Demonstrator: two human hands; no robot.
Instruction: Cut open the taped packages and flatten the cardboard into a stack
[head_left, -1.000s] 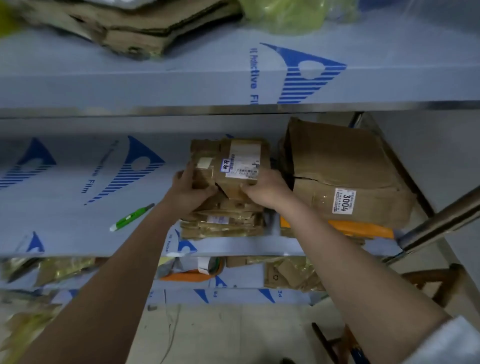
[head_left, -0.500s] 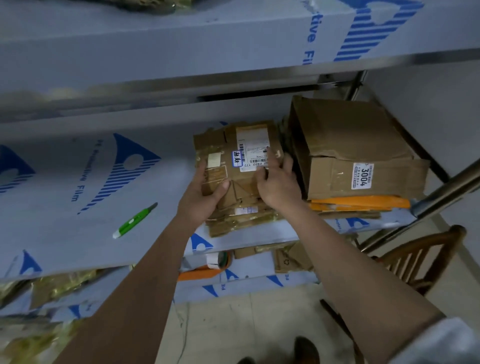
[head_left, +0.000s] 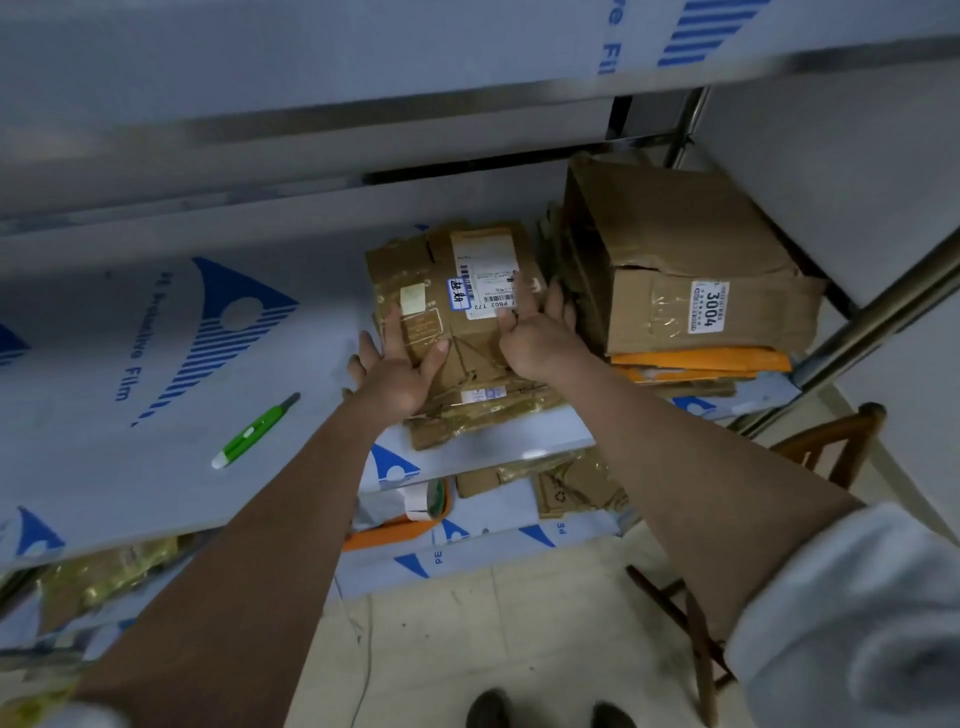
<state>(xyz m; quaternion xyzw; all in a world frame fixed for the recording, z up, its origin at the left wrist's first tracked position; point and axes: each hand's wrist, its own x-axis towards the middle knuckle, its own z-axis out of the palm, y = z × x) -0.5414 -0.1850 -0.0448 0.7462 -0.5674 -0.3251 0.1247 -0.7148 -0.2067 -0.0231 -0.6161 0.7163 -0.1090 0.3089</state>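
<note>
- Far left on the shelf (head_left: 156, 338), which wears a pale film printed with blue logos, a green utility knife (head_left: 254, 432) lies alone, well apart from the cardboard.
- The left hand (head_left: 397, 371) has its fingers spread; its palm and thumb press flat on the near left part of the flattened box (head_left: 462, 296), and its outer fingers lie on the film just beside the pile.
- That flattened box, with a white shipping label and a small blue sticker, tops the cardboard stack (head_left: 478, 410) at the shelf's near edge.
- The right hand (head_left: 535, 332) holds the box's right side: thumb on the label's lower edge, fingers reaching up along the right rim. Whether the fingertips curl under the edge cannot be made out.
- Just right stands a crumpled carton (head_left: 691, 270) marked "3004", resting on orange sheets (head_left: 701, 361); it crowds the stack's right side.
- Lower shelves hold more cardboard and wrapped bundles, partly hidden by the forearms.
- A wooden chair (head_left: 810, 457) at near right is cut off behind the right arm, and the small print on the labels is too fine to read.
</note>
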